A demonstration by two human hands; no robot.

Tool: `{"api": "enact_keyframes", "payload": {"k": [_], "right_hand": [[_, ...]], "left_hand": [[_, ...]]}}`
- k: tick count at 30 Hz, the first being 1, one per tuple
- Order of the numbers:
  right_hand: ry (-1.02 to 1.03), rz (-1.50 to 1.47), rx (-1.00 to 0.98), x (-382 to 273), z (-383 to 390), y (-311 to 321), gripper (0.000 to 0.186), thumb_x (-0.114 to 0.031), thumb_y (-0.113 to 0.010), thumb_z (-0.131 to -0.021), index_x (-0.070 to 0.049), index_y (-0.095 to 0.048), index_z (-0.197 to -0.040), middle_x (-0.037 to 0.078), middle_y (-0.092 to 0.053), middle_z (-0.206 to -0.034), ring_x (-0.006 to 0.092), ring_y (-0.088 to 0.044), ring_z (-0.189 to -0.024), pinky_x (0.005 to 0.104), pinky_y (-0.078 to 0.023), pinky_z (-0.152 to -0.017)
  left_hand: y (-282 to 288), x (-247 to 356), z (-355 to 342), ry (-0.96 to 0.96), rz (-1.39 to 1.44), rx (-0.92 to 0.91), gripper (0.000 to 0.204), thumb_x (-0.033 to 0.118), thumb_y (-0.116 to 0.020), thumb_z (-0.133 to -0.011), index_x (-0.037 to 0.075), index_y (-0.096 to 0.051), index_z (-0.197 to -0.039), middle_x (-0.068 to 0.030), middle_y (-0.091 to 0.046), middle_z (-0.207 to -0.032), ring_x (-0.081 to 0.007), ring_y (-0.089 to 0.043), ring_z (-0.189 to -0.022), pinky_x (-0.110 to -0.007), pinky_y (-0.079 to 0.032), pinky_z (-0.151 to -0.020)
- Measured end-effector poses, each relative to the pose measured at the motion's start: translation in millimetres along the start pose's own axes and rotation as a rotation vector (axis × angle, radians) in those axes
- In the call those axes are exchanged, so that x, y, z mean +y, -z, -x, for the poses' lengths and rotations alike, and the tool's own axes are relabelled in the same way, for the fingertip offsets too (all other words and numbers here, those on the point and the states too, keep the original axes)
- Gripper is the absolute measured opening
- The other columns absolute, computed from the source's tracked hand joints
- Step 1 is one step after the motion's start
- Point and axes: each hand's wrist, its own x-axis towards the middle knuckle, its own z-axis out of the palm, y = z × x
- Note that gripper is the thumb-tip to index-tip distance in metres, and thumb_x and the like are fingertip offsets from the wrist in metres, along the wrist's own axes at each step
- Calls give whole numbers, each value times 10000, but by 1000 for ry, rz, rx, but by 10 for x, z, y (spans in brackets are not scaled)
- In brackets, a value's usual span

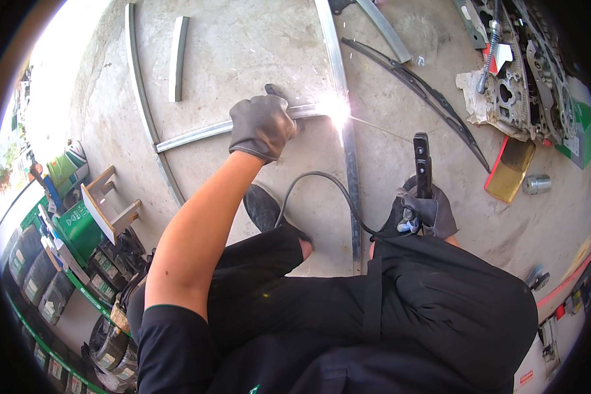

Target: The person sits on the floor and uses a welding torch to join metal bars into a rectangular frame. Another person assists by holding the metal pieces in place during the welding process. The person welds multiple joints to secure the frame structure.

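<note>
My left hand point(261, 125), in a dark leather glove, is closed on a galvanized metal crossbar point(194, 136). The crossbar runs between two long metal bars on the floor. Where it meets the right long bar point(352, 197), a white welding arc point(335, 107) glares and throws sparks; the joint itself is lost in the light. A thin welding rod point(384, 131) reaches the arc from a black electrode holder point(423, 164). Gripping that holder is my gloved right hand point(433, 213), close to my right knee. A black cable point(312, 174) loops between my legs.
The left long bar point(138, 79) and a short metal piece point(178, 59) lie at the far left. Wiper blades point(423, 88) rest right of the arc. Engine parts point(509, 92), a yellow-red tray point(511, 169) and a can point(537, 184) are farther right. A small stool point(105, 207) stands left.
</note>
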Motion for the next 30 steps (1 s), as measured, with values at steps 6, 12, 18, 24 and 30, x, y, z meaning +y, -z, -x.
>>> {"api": "enact_keyframes", "payload": {"k": [6,12,18,24,30], "right_hand": [[-85,-49,-46,-182,104,11,235,-132,-868,-934,-10,-688,-1022,29,-691,-788,81,-616,-655,263,-518,-591],[-95,-96,-1,-165,71,4,235,-117,-876,-929,11,-702,-1024,52,-707,-806,95,-631,-649,262,-526,-593],[-91,-128,35,-89,48,5,177,-63,-828,-917,55,-715,-986,139,-761,-840,143,-675,-601,285,-564,-562],[22,-103,14,1,12,-4,241,-169,-902,-921,-19,-714,-941,30,-699,-775,83,-624,-641,262,-524,-605],[-68,-120,6,-166,65,-45,245,-166,-903,-918,-23,-704,-914,23,-682,-755,81,-608,-626,263,-519,-599]], "left_hand": [[134,13,31,-40,17,-77,351,450,-796,-868,129,-782,-1010,-117,-773,-872,-344,-766,-874,-488,-572,-771],[54,28,-27,40,-37,-89,440,545,-801,-866,130,-780,-1010,-109,-779,-880,-325,-772,-858,-480,-562,-743],[96,68,-22,46,-41,-115,444,564,-803,-857,131,-788,-951,-111,-781,-887,-316,-775,-859,-477,-562,-739],[135,80,-23,40,-25,-122,451,573,-800,-858,130,-790,-941,-111,-782,-895,-311,-774,-857,-478,-565,-738],[147,76,-22,46,-13,-139,437,562,-804,-857,131,-794,-929,-110,-780,-894,-317,-773,-854,-483,-567,-735]]}}
